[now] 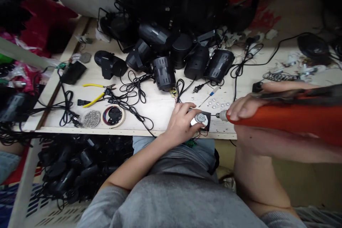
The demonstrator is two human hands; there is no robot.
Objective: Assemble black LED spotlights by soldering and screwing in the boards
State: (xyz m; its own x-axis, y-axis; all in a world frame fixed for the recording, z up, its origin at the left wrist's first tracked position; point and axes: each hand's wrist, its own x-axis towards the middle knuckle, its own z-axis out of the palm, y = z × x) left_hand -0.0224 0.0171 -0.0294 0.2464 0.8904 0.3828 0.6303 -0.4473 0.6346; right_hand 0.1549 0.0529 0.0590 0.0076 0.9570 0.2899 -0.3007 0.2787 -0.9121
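My left hand (181, 121) is closed at the table's front edge, with thumb and fingers around a round silver motor-like piece (201, 117). That piece sits on a small black housing (208, 117), and thin red wires hang below it. My right hand (244, 108) grips an orange power screwdriver (288, 119) near its nose. The tool lies level, and its thin bit (213, 115) points left at the side of the black housing. Whether the tip touches a screw is too small to tell. A green circuit board (190, 143) hangs below, over my lap.
Black lamp housings (163, 73) crowd the table's back. Yellow-handled pliers (98, 94), a dish of screws (91, 118) and a tape roll (123, 115) lie left. A small screwdriver (211, 94) and clear lenses (217, 104) lie near my hands. A basket (62, 212) of black parts stands below.
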